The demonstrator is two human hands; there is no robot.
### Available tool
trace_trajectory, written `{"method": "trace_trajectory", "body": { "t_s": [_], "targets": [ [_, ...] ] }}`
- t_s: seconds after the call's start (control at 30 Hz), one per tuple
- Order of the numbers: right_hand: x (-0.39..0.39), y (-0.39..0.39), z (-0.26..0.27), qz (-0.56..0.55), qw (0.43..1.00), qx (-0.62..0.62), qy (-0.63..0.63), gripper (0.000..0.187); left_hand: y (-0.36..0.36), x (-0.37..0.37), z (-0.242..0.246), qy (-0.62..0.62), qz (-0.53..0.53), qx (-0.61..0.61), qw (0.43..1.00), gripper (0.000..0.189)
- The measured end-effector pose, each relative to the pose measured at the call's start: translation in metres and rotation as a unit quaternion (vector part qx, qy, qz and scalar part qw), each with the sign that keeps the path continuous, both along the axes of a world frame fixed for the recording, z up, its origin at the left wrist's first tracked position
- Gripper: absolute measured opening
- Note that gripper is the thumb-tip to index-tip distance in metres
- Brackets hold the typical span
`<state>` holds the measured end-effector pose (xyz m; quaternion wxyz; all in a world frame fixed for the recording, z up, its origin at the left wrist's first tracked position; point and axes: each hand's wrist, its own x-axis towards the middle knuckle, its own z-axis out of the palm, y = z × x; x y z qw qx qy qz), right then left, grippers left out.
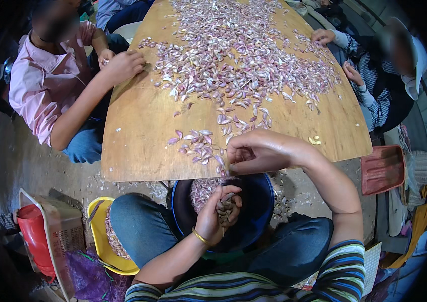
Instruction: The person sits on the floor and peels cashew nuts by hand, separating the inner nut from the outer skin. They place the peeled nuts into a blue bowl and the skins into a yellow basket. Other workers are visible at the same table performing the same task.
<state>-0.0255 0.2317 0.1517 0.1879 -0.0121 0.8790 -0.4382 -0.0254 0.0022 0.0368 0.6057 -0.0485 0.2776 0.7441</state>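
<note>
Many purple-skinned garlic cloves (232, 56) lie spread over a wooden table (142, 151), with a smaller cluster of cloves (200, 147) by its near edge. My right hand (255, 151) rests at that edge, fingers curled beside the cloves; whether anything is between its fingertips is hidden. Below the edge, my left hand (221, 211), with a bangle at the wrist, is palm up and cupped around several brownish pieces, apparently cloves or skins. It is over a blue-rimmed dark tub (258, 211), inside which more garlic cloves (202, 192) show.
A yellow basin (96, 219) of cloves or skins stands left of my knee, near a pale plastic crate (66, 230) and a red container (34, 234). A red scoop-like tray (383, 170) lies at right. People sit along both table sides, their hands near the edges.
</note>
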Motion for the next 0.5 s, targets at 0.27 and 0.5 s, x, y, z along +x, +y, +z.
{"method": "trace_trajectory", "body": {
  "t_s": [0.27, 0.5],
  "targets": [
    [0.008, -0.006, -0.019, 0.068, 0.98, 0.009, 0.186, 0.02, -0.006, 0.003, -0.006, -0.036, 0.039, 0.026, 0.998, 0.044],
    [-0.025, 0.049, -0.039, -0.135, 0.868, 0.349, 0.327, 0.029, -0.004, -0.004, 0.004, -0.046, -0.003, 0.058, 0.997, 0.039]
  ]
}}
